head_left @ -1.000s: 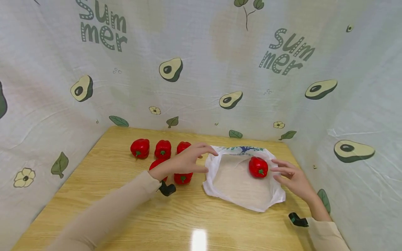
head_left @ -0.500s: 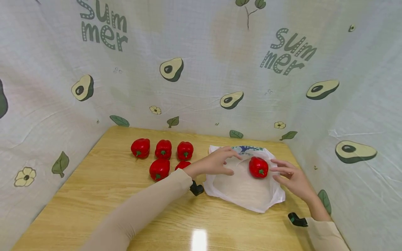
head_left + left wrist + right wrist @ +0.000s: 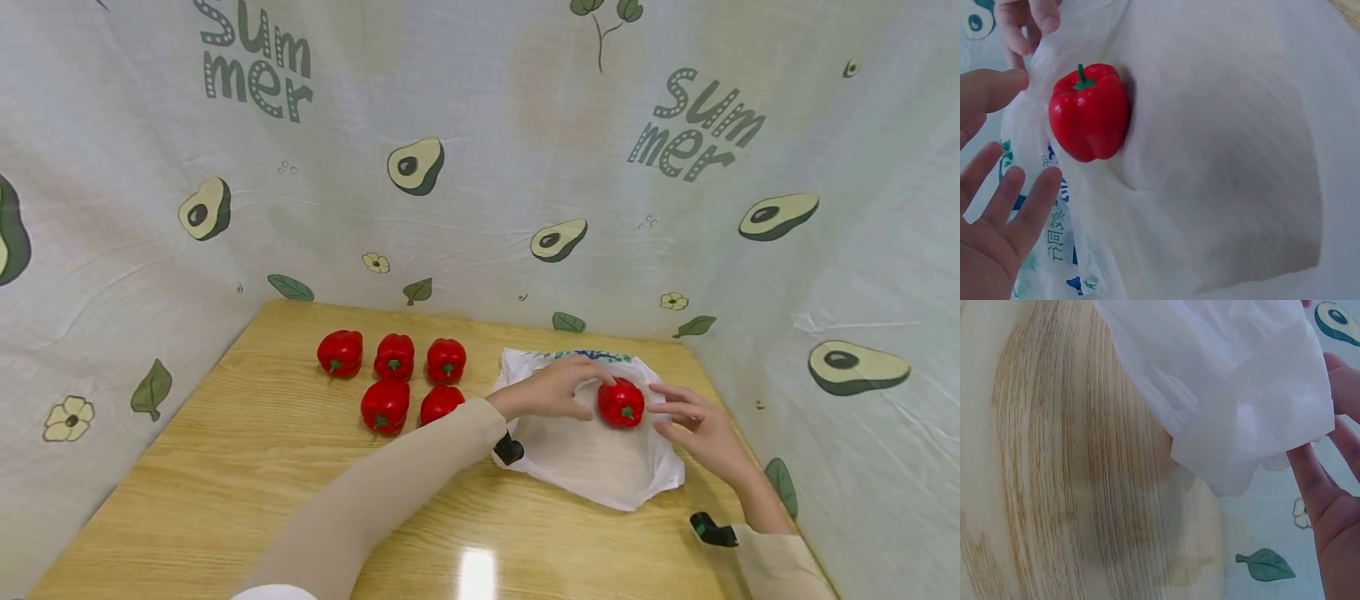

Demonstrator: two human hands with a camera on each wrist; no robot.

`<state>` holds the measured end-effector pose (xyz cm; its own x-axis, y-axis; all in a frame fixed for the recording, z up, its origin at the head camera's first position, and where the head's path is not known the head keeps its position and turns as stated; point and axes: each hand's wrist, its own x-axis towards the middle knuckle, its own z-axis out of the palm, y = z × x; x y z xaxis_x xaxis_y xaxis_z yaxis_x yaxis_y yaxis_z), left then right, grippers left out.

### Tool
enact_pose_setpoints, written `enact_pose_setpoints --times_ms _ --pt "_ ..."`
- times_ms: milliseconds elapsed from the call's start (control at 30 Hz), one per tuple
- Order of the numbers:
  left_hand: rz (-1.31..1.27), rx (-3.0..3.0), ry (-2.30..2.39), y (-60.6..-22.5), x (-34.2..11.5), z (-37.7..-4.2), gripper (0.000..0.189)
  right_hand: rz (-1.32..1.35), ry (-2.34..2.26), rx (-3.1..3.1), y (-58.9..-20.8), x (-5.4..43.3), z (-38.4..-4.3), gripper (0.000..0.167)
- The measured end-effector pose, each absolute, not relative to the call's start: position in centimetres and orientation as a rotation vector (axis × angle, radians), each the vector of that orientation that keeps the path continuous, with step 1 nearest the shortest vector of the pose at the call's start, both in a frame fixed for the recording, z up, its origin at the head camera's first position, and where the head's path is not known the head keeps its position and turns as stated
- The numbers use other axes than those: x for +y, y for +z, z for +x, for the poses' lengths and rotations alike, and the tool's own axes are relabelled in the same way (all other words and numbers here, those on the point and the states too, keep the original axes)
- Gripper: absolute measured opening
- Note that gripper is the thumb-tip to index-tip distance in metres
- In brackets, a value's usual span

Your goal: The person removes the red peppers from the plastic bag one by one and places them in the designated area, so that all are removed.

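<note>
A red bell pepper (image 3: 621,404) with a green stem lies inside a white plastic bag (image 3: 577,479) whose mouth is spread wide. My left hand (image 3: 553,390) reaches over the bag, its fingertips overlapping the pepper's left side in the head view. In the left wrist view, the left hand (image 3: 1000,212) has its fingers spread, with a gap between them and the pepper (image 3: 1090,115). My right hand (image 3: 701,429) is at the bag's right rim, fingers loosely extended. Seen from the right wrist, its fingertips touch the edge of the bag (image 3: 1260,419).
Several more red bell peppers (image 3: 386,407) stand in two rows on the wooden table (image 3: 247,467), left of the bag. A cloth printed with avocados (image 3: 416,167) hangs behind and on both sides. A black wrist device (image 3: 508,448) sits at the left cuff.
My left hand has moved right, from beside the group of peppers across the bag to the pepper inside it. The right hand stays at the bag's rim.
</note>
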<state>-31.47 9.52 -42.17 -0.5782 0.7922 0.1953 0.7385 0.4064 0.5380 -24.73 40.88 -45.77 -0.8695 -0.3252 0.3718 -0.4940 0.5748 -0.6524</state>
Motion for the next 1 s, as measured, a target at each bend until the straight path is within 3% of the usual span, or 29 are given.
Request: enact_pose_setpoints --times_ms 567,1000 --pt "1.385 2.566 0.852 -43.4 12.8 -32.8 0.064 0.740 1.217 -2.572 -45.6 40.5 -24.7 0.025" --pt "1.219 2.662 0.831 -45.4 14.9 -33.2 0.066 0.754 1.276 -2.564 -45.9 40.8 -24.9 0.024"
